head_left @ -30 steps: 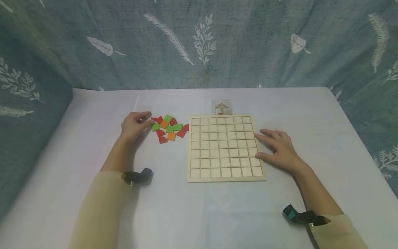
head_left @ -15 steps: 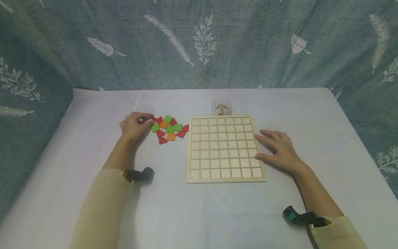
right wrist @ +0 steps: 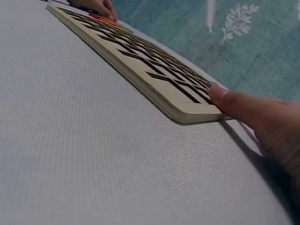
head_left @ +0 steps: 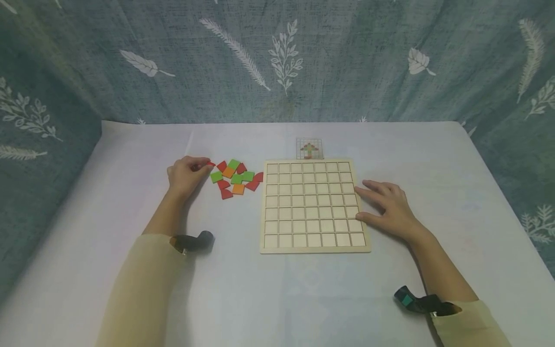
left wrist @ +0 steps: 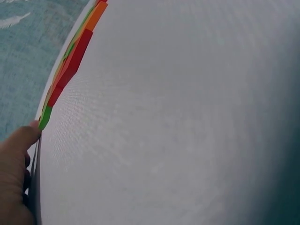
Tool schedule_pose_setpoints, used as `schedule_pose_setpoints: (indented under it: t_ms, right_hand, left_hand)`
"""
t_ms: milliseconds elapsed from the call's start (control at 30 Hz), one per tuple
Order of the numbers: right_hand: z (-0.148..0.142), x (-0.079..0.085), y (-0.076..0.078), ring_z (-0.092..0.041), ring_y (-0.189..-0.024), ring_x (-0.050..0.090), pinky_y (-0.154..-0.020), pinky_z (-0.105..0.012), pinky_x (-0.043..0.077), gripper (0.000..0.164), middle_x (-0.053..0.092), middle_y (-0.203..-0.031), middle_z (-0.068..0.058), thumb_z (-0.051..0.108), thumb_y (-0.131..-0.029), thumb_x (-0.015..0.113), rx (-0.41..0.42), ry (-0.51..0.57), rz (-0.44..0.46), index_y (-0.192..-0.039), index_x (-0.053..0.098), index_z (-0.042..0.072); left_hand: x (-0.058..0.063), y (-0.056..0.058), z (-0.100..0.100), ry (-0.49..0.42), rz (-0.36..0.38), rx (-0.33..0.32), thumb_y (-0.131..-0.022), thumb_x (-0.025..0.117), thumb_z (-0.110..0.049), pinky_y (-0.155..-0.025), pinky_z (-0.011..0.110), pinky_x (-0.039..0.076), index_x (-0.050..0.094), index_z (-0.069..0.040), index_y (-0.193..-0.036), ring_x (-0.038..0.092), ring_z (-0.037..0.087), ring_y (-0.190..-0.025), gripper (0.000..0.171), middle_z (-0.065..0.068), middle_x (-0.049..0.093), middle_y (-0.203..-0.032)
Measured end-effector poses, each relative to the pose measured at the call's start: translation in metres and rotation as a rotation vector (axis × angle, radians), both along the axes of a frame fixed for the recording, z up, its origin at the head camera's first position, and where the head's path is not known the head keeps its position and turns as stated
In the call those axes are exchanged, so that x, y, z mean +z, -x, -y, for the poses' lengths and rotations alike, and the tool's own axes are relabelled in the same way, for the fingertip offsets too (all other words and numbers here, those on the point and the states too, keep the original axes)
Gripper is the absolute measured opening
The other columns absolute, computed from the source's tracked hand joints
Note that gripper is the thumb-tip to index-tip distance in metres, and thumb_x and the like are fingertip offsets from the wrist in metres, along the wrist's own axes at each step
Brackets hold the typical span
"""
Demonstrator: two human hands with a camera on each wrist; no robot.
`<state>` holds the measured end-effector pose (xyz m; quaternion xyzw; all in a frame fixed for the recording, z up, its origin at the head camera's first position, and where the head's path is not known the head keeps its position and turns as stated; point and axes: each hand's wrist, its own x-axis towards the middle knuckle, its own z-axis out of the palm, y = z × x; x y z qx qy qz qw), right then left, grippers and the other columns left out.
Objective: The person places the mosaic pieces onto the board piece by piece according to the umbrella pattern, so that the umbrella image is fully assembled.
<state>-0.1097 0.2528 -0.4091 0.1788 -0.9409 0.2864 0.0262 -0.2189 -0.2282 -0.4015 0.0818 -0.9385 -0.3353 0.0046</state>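
White table (head_left: 243, 299), leaf-print curtain (head_left: 347, 58) at far side. Left hand (head_left: 185, 176) pinches red tile (head_left: 211, 163) left of loose tiles (head_left: 236, 179); probably light, stiff, best held by edges. Right hand (head_left: 388, 207), fingers extended, touches right edge of board (head_left: 315, 207).

Leaf-print curtain (head_left: 347, 62) bhd wht tbl (head_left: 234, 294)
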Motion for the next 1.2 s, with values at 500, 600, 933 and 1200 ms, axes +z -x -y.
schedule_pose_setpoints:
  t_ms: [500,600,933,1200]
  right_hand:
    - [0.0,-0.007,0.0,-0.041,-0.125,0.029,-0.1,-0.062,0.018,0.062,0.041,-0.142,-0.015,0.039,-0.08,0.071,0.0,-0.016,-0.008,-0.133,0.054,0.012]
    - [0.001,-0.009,-0.001,-0.04,-0.126,0.029,-0.1,-0.061,0.018,0.061,0.041,-0.143,-0.014,0.038,-0.081,0.071,-0.003,-0.004,0.004,-0.134,0.053,0.013]
    - [0.001,-0.013,-0.001,-0.04,-0.126,0.03,-0.1,-0.061,0.018,0.06,0.041,-0.143,-0.014,0.038,-0.082,0.07,-0.001,-0.019,-0.009,-0.134,0.053,0.014]
    - [0.001,-0.01,0.0,-0.042,-0.127,0.029,-0.1,-0.062,0.018,0.06,0.041,-0.143,-0.015,0.04,-0.082,0.069,-0.01,-0.021,-0.01,-0.134,0.053,0.013]
  left_hand:
    - [0.007,0.001,-0.008,-0.199,0.06,-0.027,-0.091,0.06,-0.04,-0.081,0.03,0.042,0.061,-0.01,-0.125,0.043,0.023,-0.104,0.045,0.013,0.053,-0.117]
    - [0.009,0.002,-0.013,-0.214,0.069,-0.047,-0.091,0.06,-0.039,-0.079,0.029,0.042,0.061,-0.011,-0.125,0.044,0.023,-0.102,0.045,0.012,0.052,-0.116]
    - [0.014,0.009,-0.037,-0.252,0.128,-0.077,-0.088,0.063,-0.042,-0.075,0.02,0.047,0.062,-0.017,-0.124,0.045,0.021,-0.105,0.045,0.008,0.053,-0.118]
    - [0.023,0.01,-0.064,-0.223,0.075,-0.192,-0.089,0.063,-0.038,-0.055,0.018,0.039,0.065,-0.015,-0.12,0.044,0.021,-0.089,0.038,0.008,0.052,-0.104]
